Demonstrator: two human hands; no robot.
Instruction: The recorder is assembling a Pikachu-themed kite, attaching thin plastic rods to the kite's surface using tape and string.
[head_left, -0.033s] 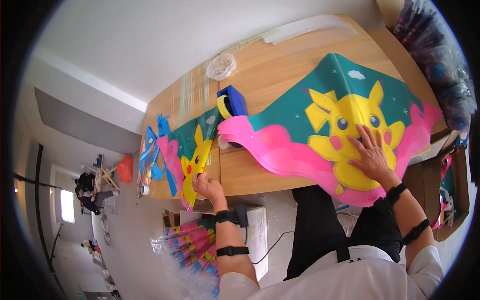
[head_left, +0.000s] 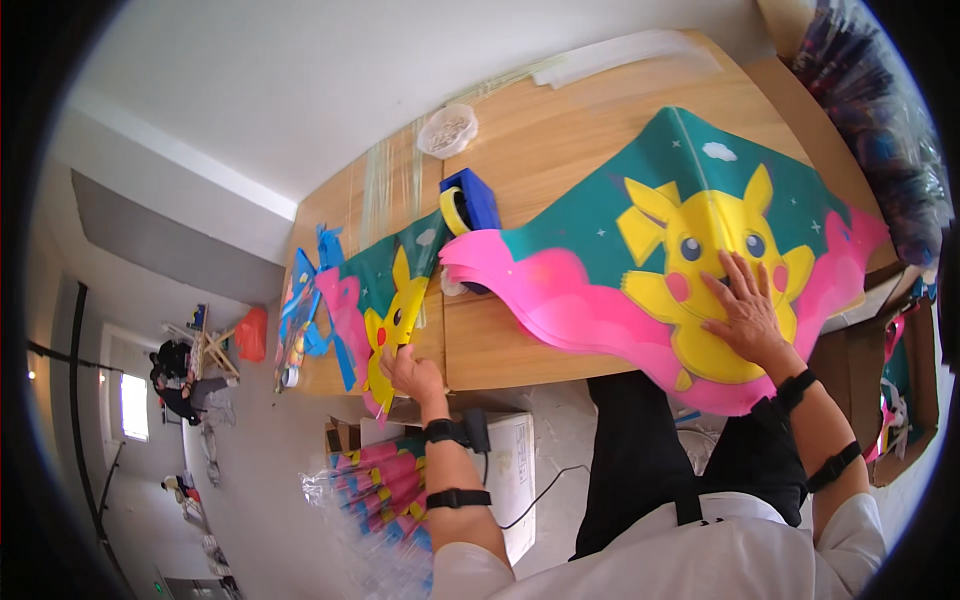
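Your right hand (head_left: 742,305) lies open, flat on the large kite (head_left: 690,250) at right; your left hand (head_left: 408,372) pinches the small kite's (head_left: 385,300) lower edge, centre-left on the desk (head_left: 540,150).

The right hand (head_left: 745,312) lies flat on a big kite (head_left: 660,250) with a yellow cartoon animal, on the wooden table (head_left: 560,150). The left hand (head_left: 410,372) pinches the edge of a smaller kite (head_left: 385,300). A blue tape holder (head_left: 468,203) sits between them.

A long wooden table (head_left: 560,150) carries colourful kite sheets (head_left: 640,240), a blue tape dispenser (head_left: 470,205) and a round clear lid (head_left: 447,130).
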